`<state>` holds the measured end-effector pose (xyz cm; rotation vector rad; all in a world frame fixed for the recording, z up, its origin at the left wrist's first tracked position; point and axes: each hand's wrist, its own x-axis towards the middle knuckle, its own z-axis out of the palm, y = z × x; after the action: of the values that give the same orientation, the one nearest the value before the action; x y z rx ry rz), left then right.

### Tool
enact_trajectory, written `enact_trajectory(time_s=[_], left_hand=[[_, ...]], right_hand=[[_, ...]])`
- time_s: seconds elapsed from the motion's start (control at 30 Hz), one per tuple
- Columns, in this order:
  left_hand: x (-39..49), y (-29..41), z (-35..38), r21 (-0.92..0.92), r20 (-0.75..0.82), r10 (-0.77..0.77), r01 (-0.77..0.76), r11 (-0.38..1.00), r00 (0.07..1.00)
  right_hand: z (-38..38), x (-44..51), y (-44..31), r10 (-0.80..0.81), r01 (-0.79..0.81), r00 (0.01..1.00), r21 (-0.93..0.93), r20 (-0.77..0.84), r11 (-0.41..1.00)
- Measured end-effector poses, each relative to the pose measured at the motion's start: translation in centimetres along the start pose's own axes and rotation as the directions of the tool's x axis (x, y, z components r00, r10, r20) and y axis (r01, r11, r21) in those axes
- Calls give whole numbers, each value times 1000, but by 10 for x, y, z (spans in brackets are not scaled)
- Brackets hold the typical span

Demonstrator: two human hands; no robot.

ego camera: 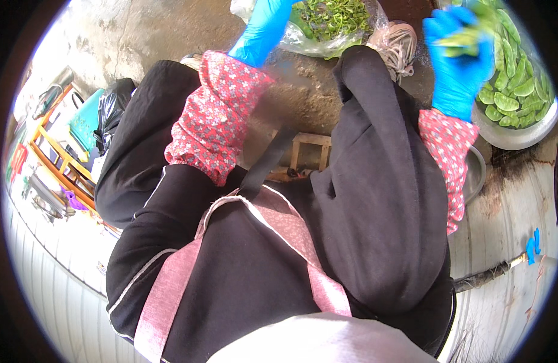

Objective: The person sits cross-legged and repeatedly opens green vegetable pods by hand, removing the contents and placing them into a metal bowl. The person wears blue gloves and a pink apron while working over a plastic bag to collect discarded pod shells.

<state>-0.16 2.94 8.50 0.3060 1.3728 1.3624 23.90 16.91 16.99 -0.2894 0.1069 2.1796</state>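
My right hand [458,59], in a blue glove, is closed around some green bean pods [462,41] that look blurred. It is beside a metal bowl [517,138] filled with flat green bean pods [510,97] at the upper right. My left hand [267,27], also gloved in blue, reaches towards the top edge, where its fingers are mostly cut off; whether it holds anything is hidden. Close to its right lies a clear plastic bag [301,44] with small green trimmings [335,18] in it. Floral oversleeves cover both forearms.
My knees in black trousers rise on both sides. Between them is a small wooden stool [310,141]. A shoe [397,41] stands by the bag, and a second metal bowl [475,174] is behind the right sleeve. A wooden rack [63,170] with goods is at the left.
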Motion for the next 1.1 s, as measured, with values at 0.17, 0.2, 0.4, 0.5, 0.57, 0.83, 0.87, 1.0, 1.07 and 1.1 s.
enact_trajectory(time_s=[0.17,0.2,0.4,0.5,0.57,0.83,0.87,1.0,1.07,1.1], left_hand=[[0,-17,-66,957,262,12,-261,126,965],[-6,-18,-72,947,320,52,-320,1,946],[-38,-18,-72,793,424,61,-338,-507,904],[-41,-13,-71,816,439,116,-341,-467,891],[-40,-9,-69,926,271,148,-216,-311,951],[-35,3,-44,927,373,455,-311,-207,809],[-32,2,-37,941,328,514,-323,-102,793],[-5,5,-30,968,210,262,-238,79,942],[10,6,-40,938,74,7,-72,339,997],[22,5,-45,758,15,-163,95,646,986]], right_hand=[[29,-13,-24,10,-11,1000,-83,-13,997],[18,-15,-15,190,-191,979,8,70,982],[-116,11,85,448,-365,825,-930,-345,-45],[-156,19,120,523,166,831,-812,-191,-560],[-168,18,134,527,179,798,-720,-292,-670],[-175,29,141,455,133,851,-730,-262,-670],[-168,28,138,383,136,907,-741,-173,-657],[-129,32,119,225,-14,967,-901,-122,-433],[-115,32,101,145,-344,915,-917,-375,-200],[-112,34,94,60,-378,924,-926,-378,-6]])
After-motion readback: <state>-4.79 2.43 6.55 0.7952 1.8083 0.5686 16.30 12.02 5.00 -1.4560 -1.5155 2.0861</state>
